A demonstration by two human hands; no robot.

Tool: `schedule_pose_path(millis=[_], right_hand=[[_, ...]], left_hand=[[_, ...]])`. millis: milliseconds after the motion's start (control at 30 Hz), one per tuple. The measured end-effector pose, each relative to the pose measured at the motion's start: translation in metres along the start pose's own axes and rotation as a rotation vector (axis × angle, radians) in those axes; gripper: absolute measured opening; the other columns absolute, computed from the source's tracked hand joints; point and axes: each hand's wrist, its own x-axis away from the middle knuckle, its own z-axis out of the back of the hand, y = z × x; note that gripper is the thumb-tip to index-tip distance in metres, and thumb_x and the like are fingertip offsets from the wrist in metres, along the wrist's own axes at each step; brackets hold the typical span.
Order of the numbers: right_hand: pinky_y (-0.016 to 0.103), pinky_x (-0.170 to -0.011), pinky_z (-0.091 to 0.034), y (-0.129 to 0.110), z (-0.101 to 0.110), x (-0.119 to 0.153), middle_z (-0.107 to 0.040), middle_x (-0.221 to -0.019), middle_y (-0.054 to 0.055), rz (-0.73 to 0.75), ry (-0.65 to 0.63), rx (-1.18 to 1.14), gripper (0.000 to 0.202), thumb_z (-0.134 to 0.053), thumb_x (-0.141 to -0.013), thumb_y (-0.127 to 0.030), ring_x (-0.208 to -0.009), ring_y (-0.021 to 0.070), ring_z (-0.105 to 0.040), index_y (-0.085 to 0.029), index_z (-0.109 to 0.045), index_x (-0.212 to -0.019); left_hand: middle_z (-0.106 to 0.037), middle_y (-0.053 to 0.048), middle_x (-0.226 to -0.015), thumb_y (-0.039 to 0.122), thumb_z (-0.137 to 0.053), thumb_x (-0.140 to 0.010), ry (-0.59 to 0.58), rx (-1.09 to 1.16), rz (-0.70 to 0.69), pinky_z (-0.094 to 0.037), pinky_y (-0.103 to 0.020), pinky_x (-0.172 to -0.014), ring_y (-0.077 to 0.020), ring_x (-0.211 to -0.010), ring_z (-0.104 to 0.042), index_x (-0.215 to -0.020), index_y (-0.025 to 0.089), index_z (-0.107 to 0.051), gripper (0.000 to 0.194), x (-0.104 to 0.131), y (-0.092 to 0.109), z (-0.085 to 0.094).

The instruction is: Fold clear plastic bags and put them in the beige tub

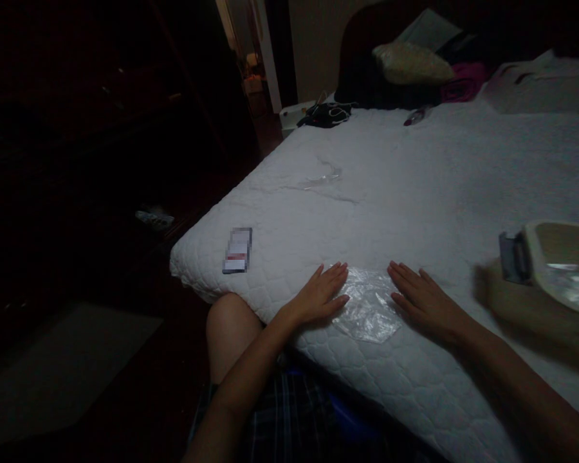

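While my left hand (324, 292) and right hand (422, 299) spread palm-down, clamping nothing, I've got clear plastic (368, 307) between them, four o'clock from centre: probably light, limp, slippery, best pinched along its six-o'clock edge.

Head-worn view from above hands (322, 294), facing forward and down across bed (405, 186).
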Motion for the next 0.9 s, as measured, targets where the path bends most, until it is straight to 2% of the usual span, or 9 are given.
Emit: schedule_pose_path(millis=[67,167,233,300,400,500,600,733,900], right_hand=[[0.052,-0.109,-0.019,0.002,0.0,-0.001,-0.03,-0.147,0.009,-0.019,0.014,-0.075,0.059,-0.03,-0.09,-0.048,-0.134,0.0274,-0.027,-0.021,-0.028,-0.143],[0.049,-0.107,-0.027,0.002,0.005,-0.002,-0.039,-0.143,0.013,-0.094,0.113,-0.286,0.058,-0.034,-0.089,-0.05,-0.131,0.0279,-0.035,-0.017,-0.04,-0.137],[0.045,-0.098,-0.04,0.0,0.013,-0.003,-0.052,-0.131,0.014,-0.241,0.23,-0.447,0.054,-0.04,-0.087,-0.052,-0.118,0.0277,-0.05,-0.018,-0.05,-0.127],[0.04,-0.079,-0.05,-0.002,0.021,-0.003,-0.066,-0.108,0.013,-0.454,0.321,-0.558,0.048,-0.047,-0.082,-0.055,-0.095,0.026,-0.062,-0.018,-0.062,-0.11],[0.03,-0.047,-0.043,-0.003,0.026,-0.003,-0.067,-0.069,0.01,-0.709,0.264,-0.721,0.048,-0.052,-0.075,-0.062,-0.056,0.018,-0.057,-0.016,-0.067,-0.078],[0.024,-0.035,-0.025,0.001,0.023,-0.007,-0.058,-0.052,0.005,-0.762,0.099,-0.992,0.053,-0.054,-0.072,-0.066,-0.037,0.0088,-0.039,-0.014,-0.065,-0.07],[0.022,-0.034,-0.02,0.007,0.019,-0.01,-0.057,-0.053,0.004,-0.698,-0.004,-1.133,0.051,-0.059,-0.069,-0.063,-0.035,0.0059,-0.033,-0.013,-0.065,-0.074],[0.021,-0.036,-0.025,0.009,0.018,-0.01,-0.058,-0.058,0.003,-0.642,-0.063,-1.185,0.045,-0.069,-0.064,-0.056,-0.038,0.004,-0.035,-0.013,-0.065,-0.075],[0.02,-0.038,-0.026,0.002,0.018,-0.007,-0.053,-0.057,-0.002,-0.627,-0.046,-1.193,0.043,-0.074,-0.06,-0.051,-0.043,0.0055,-0.038,-0.015,-0.064,-0.083]], left_hand=[[-0.029,-0.01,-0.147,0.04,-0.04,-0.09,0.089,0.137,0.0,-0.012,-0.047,-0.113,-0.0201,-0.139,-0.02,-0.136,0.021,-0.036,0.05,-0.002,-0.005,0.0],[-0.051,-0.011,-0.131,0.036,-0.045,-0.087,0.365,0.34,0.083,-0.033,-0.039,-0.105,-0.0209,-0.125,-0.043,-0.114,0.019,-0.057,0.034,-0.007,-0.01,-0.003],[-0.064,-0.01,-0.105,0.036,-0.05,-0.084,0.577,0.457,0.259,-0.047,-0.03,-0.084,-0.0179,-0.098,-0.06,-0.092,0.016,-0.063,0.025,-0.009,-0.012,-0.005],[-0.064,-0.004,-0.075,0.04,-0.05,-0.083,0.652,0.593,0.476,-0.046,-0.021,-0.055,-0.0116,-0.062,-0.059,-0.076,0.015,-0.061,0.028,-0.011,-0.015,-0.008],[-0.051,0.003,-0.048,0.045,-0.049,-0.082,0.459,0.763,0.681,-0.027,-0.018,-0.034,-0.006,-0.032,-0.04,-0.067,0.014,-0.057,0.035,-0.013,-0.018,-0.008],[-0.044,0.004,-0.038,0.046,-0.052,-0.08,0.277,0.794,0.738,-0.022,-0.018,-0.031,-0.0055,-0.027,-0.035,-0.066,0.013,-0.058,0.037,-0.015,-0.02,-0.001],[-0.048,0.003,-0.041,0.046,-0.058,-0.077,0.179,0.832,0.751,-0.023,-0.017,-0.032,-0.0043,-0.028,-0.038,-0.067,0.011,-0.06,0.036,-0.018,-0.02,0.01],[-0.049,0.004,-0.042,0.042,-0.063,-0.074,0.057,0.863,0.74,-0.023,-0.016,-0.032,-0.0034,-0.03,-0.039,-0.069,0.011,-0.062,0.032,-0.019,-0.022,0.017],[-0.051,0.005,-0.05,0.031,-0.068,-0.067,0.076,0.893,0.682,-0.025,-0.014,-0.033,-0.0019,-0.033,-0.039,-0.075,0.011,-0.063,0.022,-0.018,-0.028,0.009]])
